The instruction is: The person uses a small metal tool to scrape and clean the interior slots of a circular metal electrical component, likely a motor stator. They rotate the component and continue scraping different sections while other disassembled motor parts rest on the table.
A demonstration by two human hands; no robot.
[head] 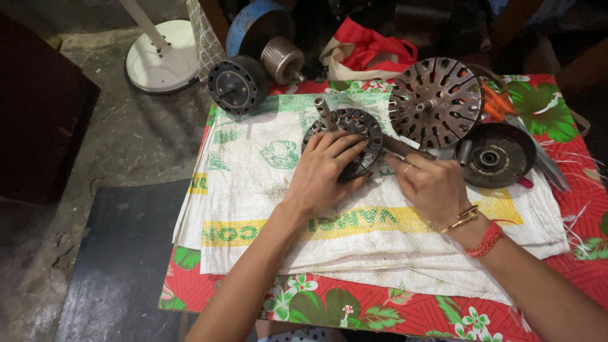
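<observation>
My left hand [324,170] lies over a round slotted metal stator core [352,124] with a short shaft sticking up at its far left, pressing it onto a white woven sack [253,190]. My right hand [430,185] grips a dark rod-like tool [399,147] whose tip meets the core's right side. Bangles and a red thread sit on my right wrist.
A slotted metal fan cover disc [436,101] and a dark bearing cap [497,155] lie right of the core. Orange-handled scissors [506,111], a black rotor [237,83], a grooved metal cylinder [282,59], a red bag [367,50] and a white stand base [162,56] surround the red floral cloth [354,310].
</observation>
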